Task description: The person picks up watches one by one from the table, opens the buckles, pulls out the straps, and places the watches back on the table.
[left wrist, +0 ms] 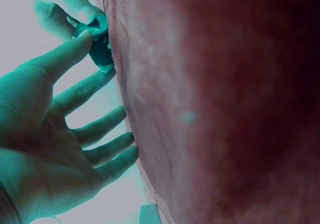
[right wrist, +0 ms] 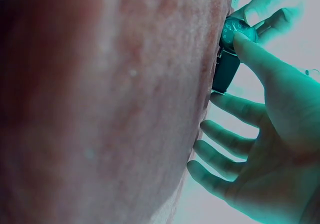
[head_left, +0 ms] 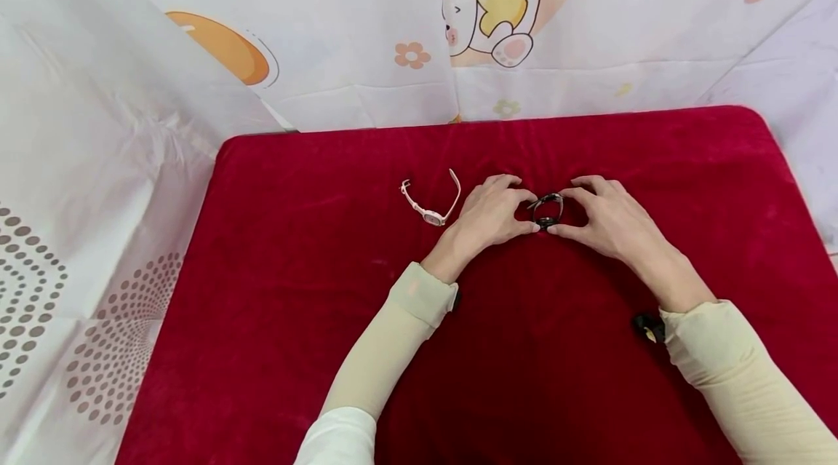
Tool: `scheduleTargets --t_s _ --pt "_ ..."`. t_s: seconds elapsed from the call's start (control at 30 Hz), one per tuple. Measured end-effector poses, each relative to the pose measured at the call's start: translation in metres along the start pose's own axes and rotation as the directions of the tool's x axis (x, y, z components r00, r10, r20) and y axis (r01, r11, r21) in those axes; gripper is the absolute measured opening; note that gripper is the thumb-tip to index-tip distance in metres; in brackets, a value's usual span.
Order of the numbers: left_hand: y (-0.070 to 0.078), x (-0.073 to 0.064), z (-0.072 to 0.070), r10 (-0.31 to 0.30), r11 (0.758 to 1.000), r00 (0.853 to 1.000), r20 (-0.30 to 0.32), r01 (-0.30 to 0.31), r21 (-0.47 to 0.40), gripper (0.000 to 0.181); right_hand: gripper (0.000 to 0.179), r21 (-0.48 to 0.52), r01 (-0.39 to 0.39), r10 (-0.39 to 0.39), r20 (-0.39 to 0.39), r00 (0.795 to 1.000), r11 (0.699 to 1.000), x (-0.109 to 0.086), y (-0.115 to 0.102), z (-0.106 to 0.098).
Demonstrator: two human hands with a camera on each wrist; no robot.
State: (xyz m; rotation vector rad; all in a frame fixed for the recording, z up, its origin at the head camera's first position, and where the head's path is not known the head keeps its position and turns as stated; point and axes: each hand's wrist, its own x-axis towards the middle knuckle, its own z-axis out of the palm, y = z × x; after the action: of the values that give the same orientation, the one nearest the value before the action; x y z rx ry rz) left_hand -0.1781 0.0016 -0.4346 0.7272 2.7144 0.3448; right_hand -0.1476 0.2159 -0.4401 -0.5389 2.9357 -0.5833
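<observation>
A dark wristwatch stands on its edge on the red cloth, its strap bent into a loop. My left hand pinches it from the left, thumb at the case and index finger at the strap. From the right, my right hand holds it likewise between thumb and index finger. In the right wrist view the round dial of the watch shows beside the thumb, and the index fingertip meets the strap's end. The other fingers of both hands are spread over the cloth. Left of my left hand lies a pale pink wristwatch, strap unfastened.
The red cloth covers a table with rounded far corners. Behind it hangs a white curtain with cartoon prints, and another with dotted patterns hangs at the left. A black wrist device sits at my right cuff.
</observation>
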Motion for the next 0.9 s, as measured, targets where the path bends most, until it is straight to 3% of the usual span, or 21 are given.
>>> scheduleTargets --t_s 0.2,0.4,0.6,0.73,0.9 --pt "0.0015 -0.0002 0.0 0.025 1.0 1.0 -0.014 -0.025 -0.019 0.048 0.06 0.023 -0.011 0.011 -0.007 1.0 1.0 -0.0017 0.0 -0.0005" --pt "0.0015 -0.0014 -0.0011 0.066 0.996 0.995 -0.071 -0.07 -0.055 0.048 0.059 0.073 -0.009 0.012 -0.034 0.999 0.997 -0.0008 0.0012 -0.0021" --pt "0.0004 -0.003 -0.0015 0.046 0.996 0.995 -0.088 -0.052 -0.071 0.05 0.057 0.103 0.005 0.0 -0.052 0.999 0.995 0.0 0.0006 -0.0014" --pt "-0.0018 -0.0024 -0.0026 0.067 0.993 0.992 -0.109 -0.077 -0.092 0.049 0.056 0.117 0.01 -0.001 -0.077 0.997 0.993 -0.0002 -0.0008 -0.0021" --pt "-0.004 -0.0005 -0.0043 0.11 0.971 0.986 -0.124 -0.133 -0.197 0.046 0.053 0.189 -0.003 0.019 -0.084 0.996 0.982 -0.0007 -0.0023 -0.0038"
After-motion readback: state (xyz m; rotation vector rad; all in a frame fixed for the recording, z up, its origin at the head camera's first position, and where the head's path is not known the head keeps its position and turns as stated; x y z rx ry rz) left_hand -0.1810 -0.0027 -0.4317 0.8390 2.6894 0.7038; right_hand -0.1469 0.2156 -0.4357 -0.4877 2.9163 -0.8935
